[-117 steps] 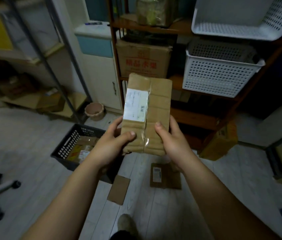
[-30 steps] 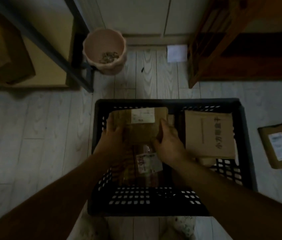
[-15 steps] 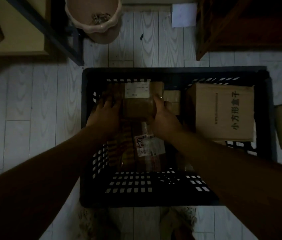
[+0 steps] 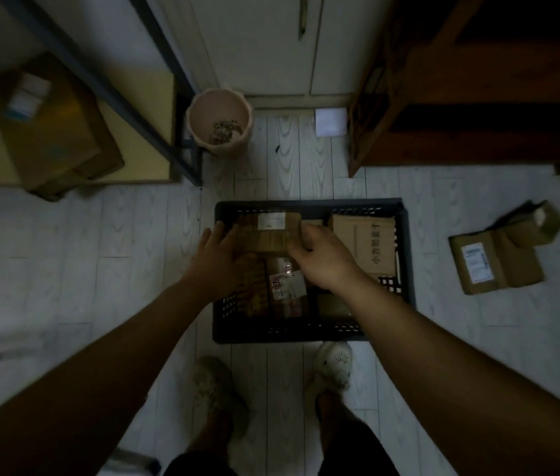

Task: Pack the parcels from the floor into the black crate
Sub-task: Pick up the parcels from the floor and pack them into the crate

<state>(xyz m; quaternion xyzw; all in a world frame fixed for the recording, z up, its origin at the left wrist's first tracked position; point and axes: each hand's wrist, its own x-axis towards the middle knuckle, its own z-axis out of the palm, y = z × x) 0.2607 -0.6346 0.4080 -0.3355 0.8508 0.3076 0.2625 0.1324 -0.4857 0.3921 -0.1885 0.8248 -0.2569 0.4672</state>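
The left grip [image 4: 223, 259] is spread with its fingers straight and the right grip [image 4: 323, 259] is loosely open. The brown parcel [image 4: 271, 231] lies between them inside the black crate [image 4: 288, 333]. In this dim light, fingertips perhaps just touch its edges. A labelled parcel [image 4: 488, 262] lies on the floor well to the right.

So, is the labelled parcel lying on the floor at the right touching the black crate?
Apart. The head view shows a strip of pale floor between the black crate and the parcel.
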